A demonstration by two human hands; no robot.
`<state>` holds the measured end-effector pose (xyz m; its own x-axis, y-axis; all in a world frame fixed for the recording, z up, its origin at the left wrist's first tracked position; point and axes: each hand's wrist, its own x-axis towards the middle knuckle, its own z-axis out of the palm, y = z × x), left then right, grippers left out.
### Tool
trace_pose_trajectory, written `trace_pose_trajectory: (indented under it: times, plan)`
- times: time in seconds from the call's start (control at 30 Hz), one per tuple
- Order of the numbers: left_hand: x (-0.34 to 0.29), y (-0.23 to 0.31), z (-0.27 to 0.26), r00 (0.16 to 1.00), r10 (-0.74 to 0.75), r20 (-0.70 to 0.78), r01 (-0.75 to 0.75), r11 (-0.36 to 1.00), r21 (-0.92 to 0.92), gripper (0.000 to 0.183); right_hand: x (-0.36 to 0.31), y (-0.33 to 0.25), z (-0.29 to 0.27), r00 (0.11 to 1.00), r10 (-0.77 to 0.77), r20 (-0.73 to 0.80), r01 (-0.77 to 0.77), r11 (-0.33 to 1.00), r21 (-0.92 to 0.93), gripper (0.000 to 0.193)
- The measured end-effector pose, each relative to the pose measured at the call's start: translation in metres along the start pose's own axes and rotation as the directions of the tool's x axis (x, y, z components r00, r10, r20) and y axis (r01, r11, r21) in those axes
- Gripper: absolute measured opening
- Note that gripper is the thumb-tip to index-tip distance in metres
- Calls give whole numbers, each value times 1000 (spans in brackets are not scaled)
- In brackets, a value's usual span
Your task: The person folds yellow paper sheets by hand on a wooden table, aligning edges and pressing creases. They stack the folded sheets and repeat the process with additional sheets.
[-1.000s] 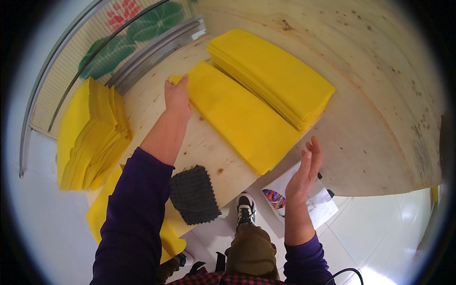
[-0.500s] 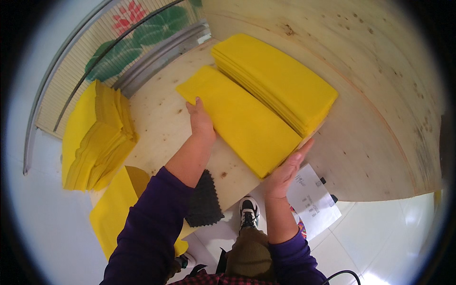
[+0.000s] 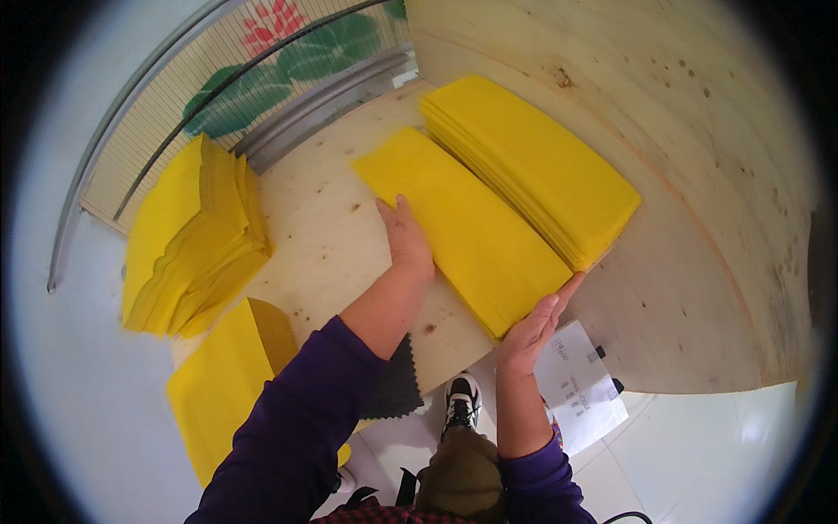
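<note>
A flat yellow fabric stack (image 3: 467, 231) lies on the wooden table between my two hands. My left hand (image 3: 407, 234) rests along its left long side with the fingers stretched out. Against its near end lies the open palm of my right hand (image 3: 534, 330), the fingers straight and pointing away to the right. Just beyond, side by side with this stack, is a thicker pile of folded yellow fabric (image 3: 537, 166), its layers showing along the side. Neither hand has its fingers wrapped round anything.
More layered yellow fabric (image 3: 192, 244) stands at the table's left edge. Nearer are a loose yellow piece (image 3: 223, 375) and a dark zigzag-edged swatch (image 3: 397, 384), partly behind my left arm. White paper (image 3: 580, 384) with black clips hangs by the near edge. A wooden panel (image 3: 628, 61) rises behind.
The whole view has shifted, so the table and fabric sit a little further right. My left fingers have slid nearer along the stack's side; my right hand stays at its near end.
</note>
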<state>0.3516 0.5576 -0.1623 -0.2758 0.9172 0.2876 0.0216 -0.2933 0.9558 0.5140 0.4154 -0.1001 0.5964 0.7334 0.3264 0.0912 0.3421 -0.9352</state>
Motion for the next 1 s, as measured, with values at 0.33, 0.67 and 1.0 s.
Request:
trace_pose_trajectory:
  times: [0.33,0.67,1.0]
  plan:
    - [-3,107,22,896,-439,-68,420,887,-193,72,0,1,1,1000,19,-14,-19,1000,-3,64]
    - [-37,196,-34,875,-439,-203,388,888,-245,73,4,-4,4,990,112,-81,-116,992,-52,69]
    - [-173,292,-244,905,-96,-415,38,989,-146,62,14,10,9,994,-14,-109,-3,988,-157,72]
